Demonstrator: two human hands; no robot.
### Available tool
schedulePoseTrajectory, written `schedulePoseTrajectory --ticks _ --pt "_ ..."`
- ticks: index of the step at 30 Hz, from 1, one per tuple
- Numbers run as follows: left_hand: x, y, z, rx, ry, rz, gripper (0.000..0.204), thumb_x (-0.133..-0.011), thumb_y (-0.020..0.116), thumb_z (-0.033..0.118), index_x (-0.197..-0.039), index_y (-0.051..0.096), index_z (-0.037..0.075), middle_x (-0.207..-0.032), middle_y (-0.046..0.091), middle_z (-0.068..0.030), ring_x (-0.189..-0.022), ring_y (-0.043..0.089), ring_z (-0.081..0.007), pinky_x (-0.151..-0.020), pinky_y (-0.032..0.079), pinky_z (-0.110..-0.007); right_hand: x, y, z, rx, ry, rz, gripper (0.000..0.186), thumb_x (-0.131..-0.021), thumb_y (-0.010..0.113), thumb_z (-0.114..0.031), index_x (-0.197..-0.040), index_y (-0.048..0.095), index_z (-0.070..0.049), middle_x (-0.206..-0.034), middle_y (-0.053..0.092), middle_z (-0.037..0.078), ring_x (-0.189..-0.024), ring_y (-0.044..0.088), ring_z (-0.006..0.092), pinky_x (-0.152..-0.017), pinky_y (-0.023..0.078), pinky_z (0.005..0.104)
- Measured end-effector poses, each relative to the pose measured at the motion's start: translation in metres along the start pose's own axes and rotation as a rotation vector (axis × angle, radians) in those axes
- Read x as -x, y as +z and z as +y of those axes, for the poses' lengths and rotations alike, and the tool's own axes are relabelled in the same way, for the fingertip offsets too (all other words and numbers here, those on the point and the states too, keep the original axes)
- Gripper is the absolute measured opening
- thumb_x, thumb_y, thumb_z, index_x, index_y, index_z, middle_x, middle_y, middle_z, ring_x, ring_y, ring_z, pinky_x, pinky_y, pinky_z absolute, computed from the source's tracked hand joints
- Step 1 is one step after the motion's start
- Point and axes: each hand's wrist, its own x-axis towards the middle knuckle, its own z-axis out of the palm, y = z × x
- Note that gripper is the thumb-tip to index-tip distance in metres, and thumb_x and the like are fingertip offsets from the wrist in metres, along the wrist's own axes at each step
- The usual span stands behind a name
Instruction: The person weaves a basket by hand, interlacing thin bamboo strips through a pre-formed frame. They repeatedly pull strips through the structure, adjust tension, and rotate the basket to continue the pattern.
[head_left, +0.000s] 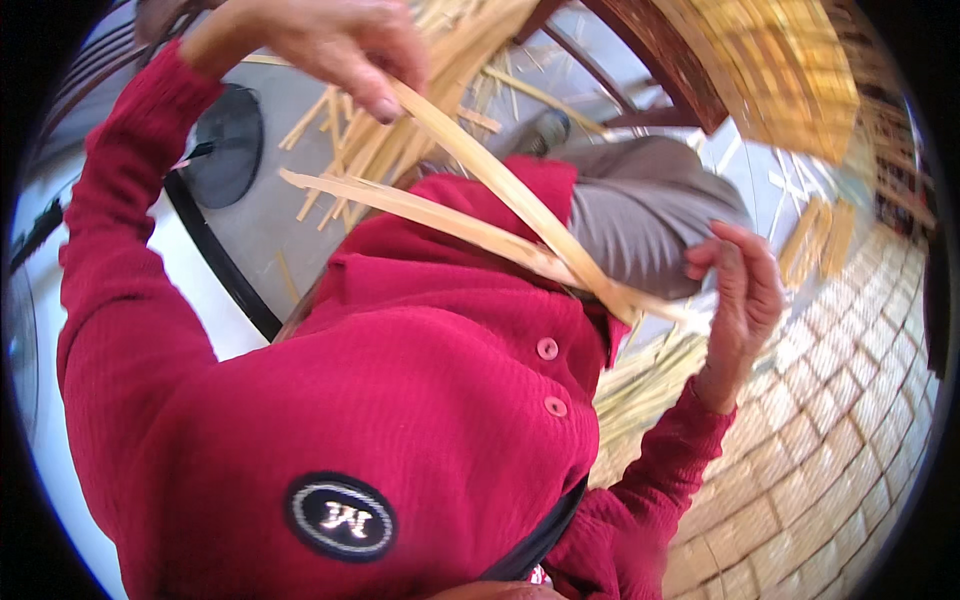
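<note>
Red ribbed shirt (400,400) fills the foreground. Above it, the left hand (330,40) pinches a pale cane strip (500,190) between thumb and fingers, while the right hand (745,290), fingers half curled, touches the strip's lower end beside a grey trouser knee (640,210).

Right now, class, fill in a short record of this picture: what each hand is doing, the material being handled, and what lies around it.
Left hand: raised at upper left, pinching one end of a pale flat strip
Right hand: at right, fingers holding the other end of the strip
Second strip: a similar pale strip running beneath the first, its left end free
Clothing: red buttoned top with a round dark patch
Surroundings: loose straw-coloured strips on the floor, woven matting at lower right, woven panel at upper right
</note>
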Motion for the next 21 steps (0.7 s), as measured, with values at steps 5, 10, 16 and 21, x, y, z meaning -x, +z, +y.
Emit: schedulePoseTrajectory --ticks 5,10,16,21 --pt "0.013 0.015 -0.013 0.203 0.056 0.108 0.036 -0.094 0.07 0.036 -0.093 0.073 0.0 -0.081 0.067 -0.0065 -0.063 0.062 -0.0126 -0.053 0.049 -0.026 0.04 0.0 0.013 0.089 0.063 0.01 0.016 -0.1 0.066 -0.009 -0.11 0.071 0.002 -0.096 0.072 0.008 -0.093 0.067 0.0143 -0.086 0.052 0.0276" --pt "0.035 0.0 -0.028 0.351 0.425 -0.046 0.05 -0.094 0.068 0.051 -0.102 0.071 0.002 -0.077 0.067 -0.0069 -0.059 0.062 -0.0124 -0.056 0.051 -0.026 0.072 -0.003 0.04 0.306 0.006 -0.004 0.011 -0.094 0.07 -0.003 -0.105 0.072 -0.002 -0.102 0.073 0.009 -0.097 0.068 0.0195 -0.089 0.051 0.0318" --pt "0.072 0.062 -0.033 0.284 -0.301 0.097 0.043 -0.098 0.065 0.039 -0.081 0.076 0.001 -0.053 0.059 -0.0025 -0.041 0.055 -0.0099 -0.04 0.045 -0.021 0.093 -0.007 0.064 0.498 -0.041 0.175 0.025 -0.085 0.076 -0.004 -0.11 0.069 -0.003 -0.107 0.069 0.011 -0.104 0.064 0.028 -0.093 0.048 0.0381" --pt "0.055 0.064 -0.031 -0.032 -0.099 0.356 0.032 -0.091 0.072 0.031 -0.112 0.074 0.007 -0.108 0.069 -0.0081 -0.098 0.064 -0.0185 -0.083 0.052 -0.034 0.093 -0.003 0.069 0.56 0.033 -0.083 0.016 -0.088 0.074 -0.01 -0.099 0.066 -0.002 -0.09 0.063 0.013 -0.088 0.063 0.0322 -0.079 0.048 0.0409"
